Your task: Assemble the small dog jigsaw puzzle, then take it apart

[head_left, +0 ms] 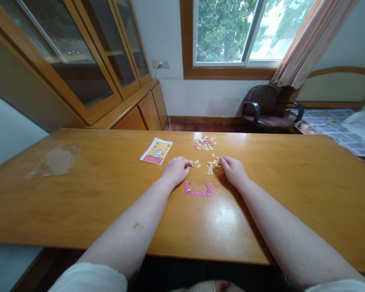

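Hands (pixel 178 169) (pixel 232 170) beyond crosswise pink puzzle section (pixel 198 192)

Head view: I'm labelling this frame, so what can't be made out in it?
All in the head view:
Left hand: whether it grips any of the pieces beside it; the contact is too small.
Right hand: likewise too small.
Puzzle pile: its count; the pieces are tiny and crowded.
Picture card: fine print; too small and blurred.
Chair: its base, behind the table.
Bed: cut off by the right edge.
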Motion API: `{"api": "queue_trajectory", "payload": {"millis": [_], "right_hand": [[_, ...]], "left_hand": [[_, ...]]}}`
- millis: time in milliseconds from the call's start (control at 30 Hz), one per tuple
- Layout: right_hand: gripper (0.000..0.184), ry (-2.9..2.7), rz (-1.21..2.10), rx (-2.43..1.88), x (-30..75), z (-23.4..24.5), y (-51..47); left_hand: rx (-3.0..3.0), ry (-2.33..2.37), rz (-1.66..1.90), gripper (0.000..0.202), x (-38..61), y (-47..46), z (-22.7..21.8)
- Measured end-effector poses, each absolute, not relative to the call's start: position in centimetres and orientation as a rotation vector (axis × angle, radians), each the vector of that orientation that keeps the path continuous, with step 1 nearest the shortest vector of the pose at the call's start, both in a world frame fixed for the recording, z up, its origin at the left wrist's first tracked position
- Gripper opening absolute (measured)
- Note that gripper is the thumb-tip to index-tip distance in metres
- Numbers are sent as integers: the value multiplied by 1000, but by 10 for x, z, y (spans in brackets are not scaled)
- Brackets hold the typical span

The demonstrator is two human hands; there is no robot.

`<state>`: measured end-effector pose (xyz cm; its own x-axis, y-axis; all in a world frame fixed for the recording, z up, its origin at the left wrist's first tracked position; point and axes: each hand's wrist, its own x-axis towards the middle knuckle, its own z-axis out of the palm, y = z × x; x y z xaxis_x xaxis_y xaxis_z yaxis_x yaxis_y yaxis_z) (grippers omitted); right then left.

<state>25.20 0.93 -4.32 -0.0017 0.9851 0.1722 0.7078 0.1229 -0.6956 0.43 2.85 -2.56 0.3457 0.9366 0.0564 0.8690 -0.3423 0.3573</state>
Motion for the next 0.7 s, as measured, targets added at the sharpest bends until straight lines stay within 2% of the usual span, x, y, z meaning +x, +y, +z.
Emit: {"api": "queue_trajectory", "payload": {"millis": [167,433,567,700], "right_hand": [[44,-1771,562,-1632,251,-43,9],[44,-1776,577,-1614,251,-43,9],[43,-1784,574,-1597,251,-43,9],[43,-1782,585,-1591,251,-43,9]], "left_hand": [[2318,1716,404,26,4,27,-24],[2595,1272,310,36,7,23,-30],[2604,1222,311,26,7,22,-25],[2555,1391,363,19,8,21,-20]]}}
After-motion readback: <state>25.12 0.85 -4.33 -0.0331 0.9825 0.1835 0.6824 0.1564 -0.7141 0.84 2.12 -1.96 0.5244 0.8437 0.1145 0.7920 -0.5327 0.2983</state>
